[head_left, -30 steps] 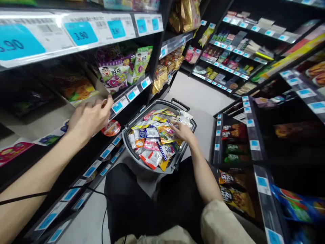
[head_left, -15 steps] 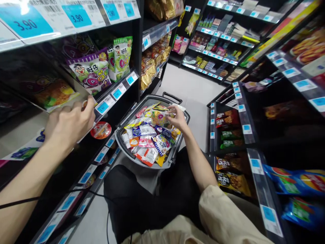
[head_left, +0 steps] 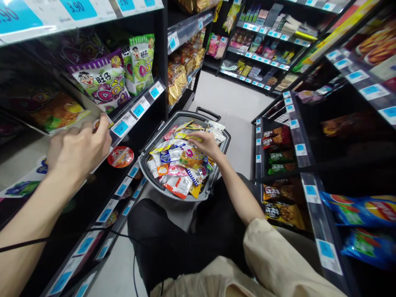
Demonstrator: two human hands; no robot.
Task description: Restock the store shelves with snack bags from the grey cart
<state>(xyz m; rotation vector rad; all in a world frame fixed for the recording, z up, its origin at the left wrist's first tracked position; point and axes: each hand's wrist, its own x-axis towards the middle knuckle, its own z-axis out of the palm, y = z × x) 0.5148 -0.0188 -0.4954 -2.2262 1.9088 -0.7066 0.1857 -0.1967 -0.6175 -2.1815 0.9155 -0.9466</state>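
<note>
My left hand (head_left: pixel 82 144) is curled over the front edge of a cardboard display box (head_left: pixel 23 175) on the left shelf. The box has printed fruit on its side, and an orange gummy candy bag (head_left: pixel 51 109) lies inside. Beyond that hand stand a purple-topped gummy candy bag (head_left: pixel 100 80) and a green one (head_left: pixel 140 62). Between my knees and the aisle, a grey shopping basket (head_left: pixel 142 165) holds many small snack packets. My right hand (head_left: pixel 206 145) is over them, fingers stretched to the left, just above an orange gummy candy packet (head_left: pixel 192 157).
A red-rimmed round cup (head_left: pixel 120 157) sits on a lower left shelf. Gold-wrapped packs (head_left: pixel 175 93) fill the shelf farther along. Right-hand shelves carry nut bags (head_left: pixel 283 212) and blue chip bags (head_left: pixel 360 210). A black cable (head_left: pixel 120 236) crosses in front of my legs.
My right hand has moved left over the basket. The orange gummy packet that was at its fingers now lies lower among the others. My left hand stays on the box edge.
</note>
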